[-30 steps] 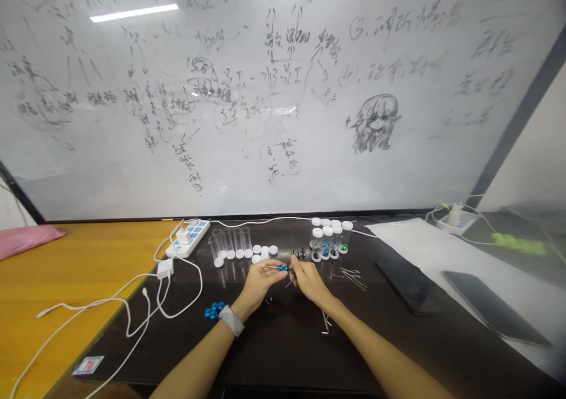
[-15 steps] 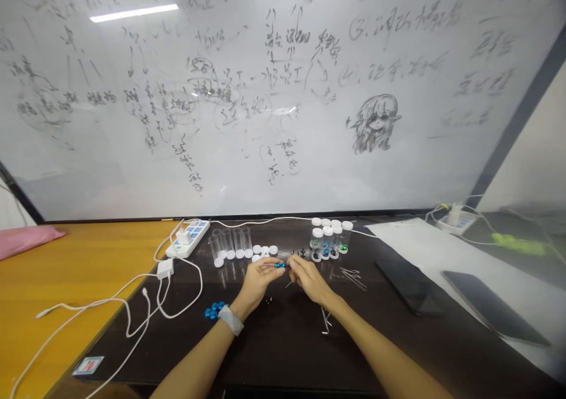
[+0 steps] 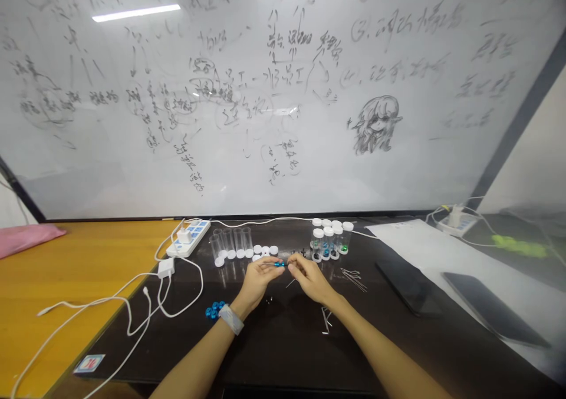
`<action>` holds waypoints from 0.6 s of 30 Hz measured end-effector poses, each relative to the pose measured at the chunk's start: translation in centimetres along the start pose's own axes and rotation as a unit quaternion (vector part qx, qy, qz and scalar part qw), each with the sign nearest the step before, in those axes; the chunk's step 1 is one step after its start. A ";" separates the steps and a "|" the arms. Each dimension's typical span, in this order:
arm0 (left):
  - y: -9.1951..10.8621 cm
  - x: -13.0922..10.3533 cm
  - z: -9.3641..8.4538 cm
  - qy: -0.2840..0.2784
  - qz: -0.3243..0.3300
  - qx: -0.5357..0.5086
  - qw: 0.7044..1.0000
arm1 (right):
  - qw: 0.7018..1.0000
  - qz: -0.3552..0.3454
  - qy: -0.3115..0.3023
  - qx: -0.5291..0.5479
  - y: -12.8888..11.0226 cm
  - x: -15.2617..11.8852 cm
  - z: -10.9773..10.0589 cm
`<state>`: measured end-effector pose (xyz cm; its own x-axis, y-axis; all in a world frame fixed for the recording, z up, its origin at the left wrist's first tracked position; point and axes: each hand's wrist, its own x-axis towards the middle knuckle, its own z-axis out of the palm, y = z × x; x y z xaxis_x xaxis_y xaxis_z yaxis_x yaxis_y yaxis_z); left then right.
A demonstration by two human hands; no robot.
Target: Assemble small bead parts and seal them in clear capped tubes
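Over the middle of the dark table, my left hand (image 3: pixel 255 282) pinches a small shiny blue metallic piece (image 3: pixel 279 264) between thumb and fingers. My right hand (image 3: pixel 311 280) is closed at the right end of that piece, thumb against fingers; whatever sits in its fingertips is too small to make out. Beyond the hands are small dark parts (image 3: pixel 302 252), partly hidden, and white caps (image 3: pixel 265 250). Several round blue pieces (image 3: pixel 215 309) lie in a cluster left of my left wrist. Tiny light bits (image 3: pixel 269 299) lie between my forearms.
Clear tubes (image 3: pixel 239 243) stand at the back left, near a power strip (image 3: pixel 189 238) with white cables. White-capped vials (image 3: pixel 328 244) hold coloured parts at the back right. Thin metal rods (image 3: pixel 354 279), a black tablet-like slab (image 3: pixel 407 287) and a phone (image 3: pixel 493 307) lie right.
My right hand's fingers have shifted slightly and straightened a little at the blue piece's end. My left hand keeps its pinch.
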<state>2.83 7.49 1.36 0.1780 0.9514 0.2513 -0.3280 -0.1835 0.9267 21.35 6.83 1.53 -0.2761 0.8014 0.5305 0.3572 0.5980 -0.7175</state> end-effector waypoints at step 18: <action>-0.4 0.2 -0.3 -0.001 0.006 -0.003 1.000 | 0.998 -0.017 -0.011 -0.057 -0.5 -0.2 -0.3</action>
<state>2.75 7.80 0.98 0.1763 0.9487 0.2623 -0.3352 -0.1927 0.9222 21.52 6.40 1.91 -0.3095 0.7811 0.5423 0.4456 0.6229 -0.6429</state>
